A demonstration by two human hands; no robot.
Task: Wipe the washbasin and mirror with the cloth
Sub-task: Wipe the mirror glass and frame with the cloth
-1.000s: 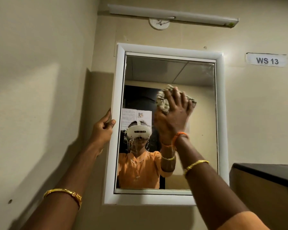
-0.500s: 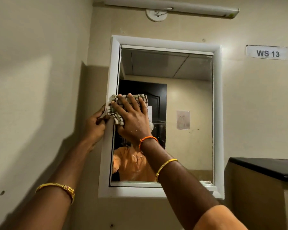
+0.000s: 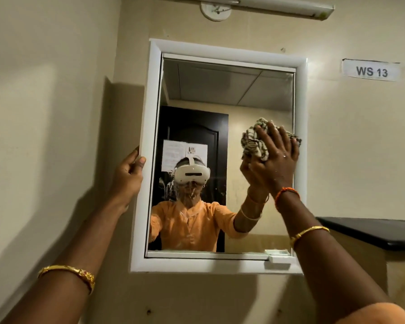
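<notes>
You face one mirror (image 3: 220,90) in a white frame (image 3: 147,113), hung on a beige wall. Your right hand (image 3: 275,160) presses one bunched striped cloth (image 3: 251,142) flat on the glass at mid-height, fingers spread over it and curled round the wad, so it's holding the cloth. The cloth sits hard up against the frame's right edge; no room left on that side. To the left of the cloth, the glass runs free across to the frame's left edge, w/ more open glass above and below.

Your left hand (image 3: 129,176) grips the frame's left edge at mid-height, thumb on the front face, fingers wrapped behind.

Washbasin: not in view.

Counted: two hands, one cloth, one mirror, one sign (image 3: 371,70) reading "WS 13" upper right, one tube light (image 3: 278,4) along the top, one dark ledge (image 3: 372,231) lower right, near the frame's bottom corner. Two gold bangles (image 3: 67,273), one per wrist, plus one orange thread (image 3: 287,195) on your right wrist.
</notes>
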